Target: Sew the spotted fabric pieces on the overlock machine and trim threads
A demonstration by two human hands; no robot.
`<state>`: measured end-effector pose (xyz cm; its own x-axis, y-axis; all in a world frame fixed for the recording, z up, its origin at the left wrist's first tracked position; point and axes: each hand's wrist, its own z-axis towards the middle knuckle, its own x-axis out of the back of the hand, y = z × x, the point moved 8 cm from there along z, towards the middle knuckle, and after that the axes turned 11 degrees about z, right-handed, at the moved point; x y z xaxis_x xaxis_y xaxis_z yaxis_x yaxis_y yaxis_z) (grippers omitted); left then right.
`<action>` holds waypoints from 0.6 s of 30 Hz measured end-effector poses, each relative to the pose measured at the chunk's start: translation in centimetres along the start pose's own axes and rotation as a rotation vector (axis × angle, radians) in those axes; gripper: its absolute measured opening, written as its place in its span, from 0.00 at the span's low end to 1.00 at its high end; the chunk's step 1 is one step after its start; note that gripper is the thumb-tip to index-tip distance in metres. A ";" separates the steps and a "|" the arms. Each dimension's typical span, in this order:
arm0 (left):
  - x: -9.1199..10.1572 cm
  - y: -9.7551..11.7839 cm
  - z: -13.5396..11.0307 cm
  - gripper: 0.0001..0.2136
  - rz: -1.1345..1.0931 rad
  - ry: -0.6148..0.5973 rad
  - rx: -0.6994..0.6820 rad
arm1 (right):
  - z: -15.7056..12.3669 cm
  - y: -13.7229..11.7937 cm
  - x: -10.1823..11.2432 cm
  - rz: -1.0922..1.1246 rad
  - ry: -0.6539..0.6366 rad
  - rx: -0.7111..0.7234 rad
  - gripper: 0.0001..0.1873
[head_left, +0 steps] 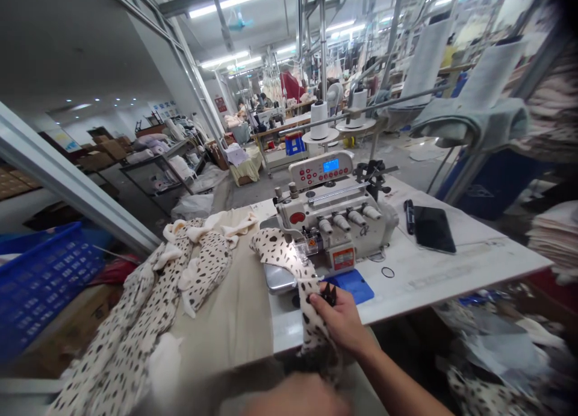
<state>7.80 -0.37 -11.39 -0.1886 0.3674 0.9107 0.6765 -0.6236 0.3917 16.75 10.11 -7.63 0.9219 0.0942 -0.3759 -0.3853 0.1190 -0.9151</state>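
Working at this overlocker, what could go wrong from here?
The small black thread snips in the right hand rest against the black-spotted cream knit fabric, so a slip might nick it. That fabric leads straight into the cream overlock sewing machine, so if the machine ran, the fabric could pull the fingers toward the needle area.

You should know that nothing here can be read clearly. On your overlock sewing machine (pixel 334 214), the lit blue display (pixel 331 165) shows characters too small to make out. The red-and-white label (pixel 343 259) on its front and the distant wall sign (pixel 164 109) are also illegible.
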 end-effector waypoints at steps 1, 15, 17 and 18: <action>3.0 0.0 0.1 0.12 -0.028 0.034 -0.042 | 0.0 -0.1 -0.3 0.001 -0.028 0.004 0.19; 17.9 -2.3 1.8 0.10 0.396 0.714 -0.041 | -0.1 -0.2 -0.8 0.031 -0.079 0.014 0.16; 18.0 -2.0 1.6 0.10 0.404 0.713 -0.039 | -0.1 -0.4 -0.9 0.028 -0.080 0.019 0.16; 18.1 -1.8 1.6 0.10 0.404 0.711 -0.036 | -0.1 -0.4 -0.9 0.021 -0.081 0.022 0.15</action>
<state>4.29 8.52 4.21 -0.3494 -0.4086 0.8432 0.7681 -0.6403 0.0080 16.08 9.89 -6.90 0.9075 0.1765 -0.3811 -0.4061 0.1379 -0.9033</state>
